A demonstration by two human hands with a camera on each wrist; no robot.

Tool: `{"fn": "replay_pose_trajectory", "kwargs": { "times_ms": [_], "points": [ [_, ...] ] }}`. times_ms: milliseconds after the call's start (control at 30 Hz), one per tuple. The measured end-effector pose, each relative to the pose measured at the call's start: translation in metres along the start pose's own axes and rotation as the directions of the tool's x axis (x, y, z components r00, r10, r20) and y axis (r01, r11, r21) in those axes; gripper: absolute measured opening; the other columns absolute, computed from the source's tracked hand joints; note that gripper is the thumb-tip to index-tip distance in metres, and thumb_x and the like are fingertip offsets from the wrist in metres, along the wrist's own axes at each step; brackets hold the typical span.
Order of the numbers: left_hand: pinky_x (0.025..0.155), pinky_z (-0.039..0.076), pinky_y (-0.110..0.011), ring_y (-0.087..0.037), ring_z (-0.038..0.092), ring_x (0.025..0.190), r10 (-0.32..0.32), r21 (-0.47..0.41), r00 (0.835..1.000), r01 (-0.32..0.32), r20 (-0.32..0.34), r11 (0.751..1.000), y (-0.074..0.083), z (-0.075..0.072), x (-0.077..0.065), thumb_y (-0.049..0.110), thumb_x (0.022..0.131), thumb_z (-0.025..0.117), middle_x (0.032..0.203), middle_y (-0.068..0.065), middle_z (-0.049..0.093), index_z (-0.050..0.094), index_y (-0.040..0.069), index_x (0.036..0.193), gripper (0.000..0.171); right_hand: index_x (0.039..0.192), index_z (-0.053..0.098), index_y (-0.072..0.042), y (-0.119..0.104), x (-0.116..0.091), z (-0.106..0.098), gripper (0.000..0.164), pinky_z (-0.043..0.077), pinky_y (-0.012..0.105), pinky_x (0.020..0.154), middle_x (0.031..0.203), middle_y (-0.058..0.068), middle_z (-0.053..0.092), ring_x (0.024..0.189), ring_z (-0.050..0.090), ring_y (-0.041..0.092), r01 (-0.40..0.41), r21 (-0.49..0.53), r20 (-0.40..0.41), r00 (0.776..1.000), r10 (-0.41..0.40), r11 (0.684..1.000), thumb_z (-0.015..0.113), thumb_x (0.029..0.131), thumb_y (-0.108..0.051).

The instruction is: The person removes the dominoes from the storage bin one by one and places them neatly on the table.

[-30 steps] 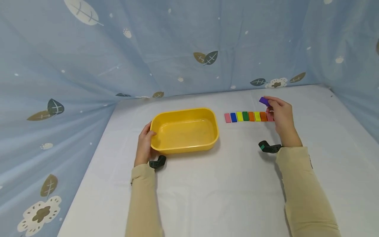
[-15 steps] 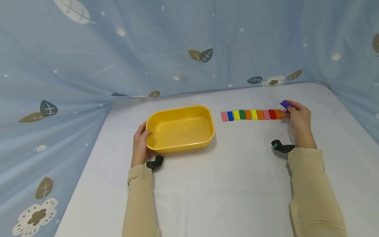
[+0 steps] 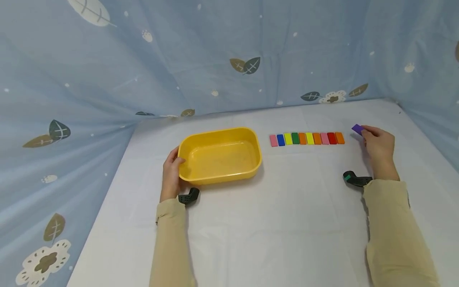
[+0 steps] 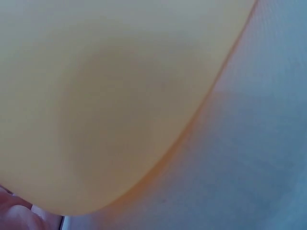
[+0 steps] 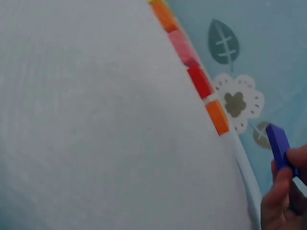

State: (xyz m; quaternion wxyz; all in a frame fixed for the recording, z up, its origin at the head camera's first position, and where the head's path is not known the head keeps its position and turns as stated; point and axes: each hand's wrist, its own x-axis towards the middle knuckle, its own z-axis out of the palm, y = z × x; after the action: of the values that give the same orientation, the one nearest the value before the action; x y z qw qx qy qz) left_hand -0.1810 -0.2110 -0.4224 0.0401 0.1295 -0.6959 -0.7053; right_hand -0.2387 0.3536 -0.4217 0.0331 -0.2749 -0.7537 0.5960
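Observation:
My right hand [image 3: 381,148] pinches a purple rectangular block [image 3: 357,129] between thumb and fingers, to the right of a row of coloured blocks. In the right wrist view the purple block [image 5: 278,143] sticks up out of the fingertips. The row runs from a pink block [image 3: 273,140] at its left end to an orange block [image 3: 339,138] at its right end, with a red block [image 5: 200,82] beside the orange one. My left hand [image 3: 171,175] grips the left end of a yellow basin [image 3: 218,178], thumb over the rim. The basin's wall [image 4: 120,120] fills most of the left wrist view.
A white cloth [image 3: 272,231] covers the table. Behind it and at the sides hangs a blue curtain [image 3: 201,48] with leaf and flower prints. Black wrist cameras [image 3: 356,179] jut out beside both wrists.
My right hand has moved right with the purple block, past the end of the row, uncovering the red and orange blocks. The left hand stays on the basin.

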Motion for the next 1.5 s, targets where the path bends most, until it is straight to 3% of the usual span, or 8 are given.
{"fn": "replay_pose_trajectory", "kwargs": {
  "times_ms": [67,133,233,400,567,800,1000,1500],
  "points": [
    [0.097,0.034,-0.032,-0.017,0.041,0.114,-0.006,0.011,1.0,0.006,0.005,1.0,0.001,0.001,0.0,0.009,0.086,0.04,0.133,0.002,0.04,0.044,0.018,0.131,0.047,0.123,0.055,-0.021,0.006,-0.002,-0.006,0.039,0.046,0.015,0.062,0.107,-0.004,0.047,0.085,0.048,0.007,-0.057,0.214,0.032,0.998,0.052,0.975,0.056,0.085,-0.029],
    [0.097,0.034,-0.031,-0.017,0.041,0.113,-0.013,0.019,1.0,0.013,0.005,1.0,0.002,0.001,0.0,0.009,0.086,0.04,0.133,0.003,0.04,0.044,0.019,0.131,0.047,0.122,0.055,-0.022,0.012,-0.003,-0.009,0.041,0.049,0.017,0.065,0.109,-0.002,0.046,0.087,0.051,0.01,-0.113,0.389,0.063,0.993,0.096,0.914,0.061,0.081,-0.027],
    [0.097,0.034,-0.032,-0.017,0.041,0.113,-0.008,0.02,1.0,0.008,0.004,1.0,0.004,0.001,0.001,0.009,0.086,0.04,0.133,0.002,0.041,0.045,0.018,0.131,0.046,0.125,0.051,-0.022,0.015,-0.006,-0.007,0.045,0.05,0.019,0.068,0.11,-0.001,0.045,0.087,0.055,0.011,-0.099,0.449,0.055,0.995,0.084,0.888,0.061,0.081,-0.026],
    [0.097,0.034,-0.033,-0.017,0.042,0.113,-0.005,0.01,1.0,0.005,-0.005,1.0,0.004,0.002,0.001,0.007,0.085,0.041,0.131,0.002,0.042,0.047,0.018,0.129,0.046,0.13,0.047,-0.022,0.013,-0.005,0.005,0.043,0.049,0.016,0.062,0.099,-0.002,0.048,0.071,0.057,0.005,0.005,0.14,0.008,1.0,-0.006,0.99,0.052,0.088,-0.028],
    [0.096,0.034,-0.034,-0.017,0.042,0.112,-0.004,0.002,1.0,0.004,-0.023,1.0,0.002,0.002,-0.001,0.006,0.084,0.041,0.13,0.002,0.042,0.047,0.019,0.129,0.047,0.131,0.046,-0.022,0.008,-0.001,0.011,0.044,0.046,0.014,0.053,0.094,-0.001,0.049,0.064,0.052,0.002,0.027,-0.092,-0.01,1.0,-0.028,0.995,0.048,0.088,-0.034],
    [0.097,0.034,-0.034,-0.018,0.041,0.113,-0.01,-0.015,1.0,0.01,-0.016,1.0,0.002,0.003,-0.001,0.006,0.085,0.04,0.131,0.001,0.041,0.047,0.018,0.129,0.046,0.13,0.047,-0.012,0.005,-0.003,0.016,0.05,0.04,0.016,0.053,0.101,0.008,0.05,0.078,0.05,0.013,0.074,-0.399,-0.016,0.996,-0.088,0.914,0.044,0.088,-0.039],
    [0.097,0.033,-0.034,-0.017,0.041,0.114,0.0,0.002,1.0,0.0,-0.01,1.0,0.003,0.002,-0.001,0.007,0.085,0.041,0.131,0.002,0.041,0.046,0.019,0.13,0.047,0.127,0.048,-0.003,0.001,-0.008,0.016,0.059,0.036,0.039,0.071,0.115,0.023,0.048,0.105,0.037,0.04,0.111,-0.567,0.018,0.992,-0.123,0.816,0.037,0.088,-0.046],
    [0.099,0.031,-0.035,-0.019,0.039,0.117,-0.015,0.008,1.0,0.015,-0.004,1.0,0.003,0.003,-0.001,0.008,0.086,0.039,0.135,0.002,0.038,0.044,0.019,0.132,0.047,0.124,0.049,0.0,-0.004,-0.012,0.017,0.053,0.034,0.029,0.061,0.117,0.025,0.048,0.104,0.039,0.041,0.113,-0.605,0.059,0.994,-0.097,0.788,0.042,0.089,-0.04]
  ]
}}
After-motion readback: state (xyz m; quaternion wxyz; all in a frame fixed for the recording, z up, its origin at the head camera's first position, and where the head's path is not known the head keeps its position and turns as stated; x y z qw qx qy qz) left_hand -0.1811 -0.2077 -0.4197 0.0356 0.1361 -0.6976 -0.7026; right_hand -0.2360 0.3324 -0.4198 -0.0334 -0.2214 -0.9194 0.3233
